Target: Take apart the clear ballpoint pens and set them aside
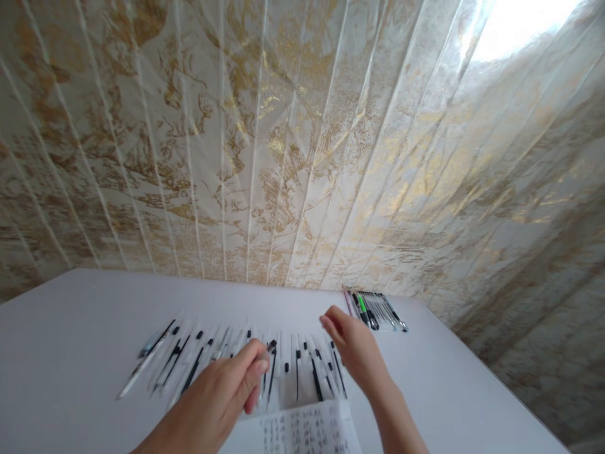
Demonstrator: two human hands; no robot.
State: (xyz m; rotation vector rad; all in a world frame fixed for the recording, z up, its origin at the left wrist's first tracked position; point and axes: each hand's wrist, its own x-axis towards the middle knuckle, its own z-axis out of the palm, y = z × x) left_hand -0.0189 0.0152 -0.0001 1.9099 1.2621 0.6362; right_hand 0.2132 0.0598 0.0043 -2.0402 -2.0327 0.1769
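Note:
A row of several clear pens with black caps point(302, 369) lies spread side by side on the white table point(70, 334). My left hand point(222, 394) is closed in a pinch on one clear pen point(265, 362) near the middle of the row. My right hand point(357, 350) hovers above the right end of the row, fingers together and stretched forward, holding nothing.
A second bunch of pens point(375, 310), one green, lies at the table's far right by the wall. A sheet of paper with handwriting point(307, 432) sits at the near edge. A white and gold patterned wall point(283, 139) rises behind the table.

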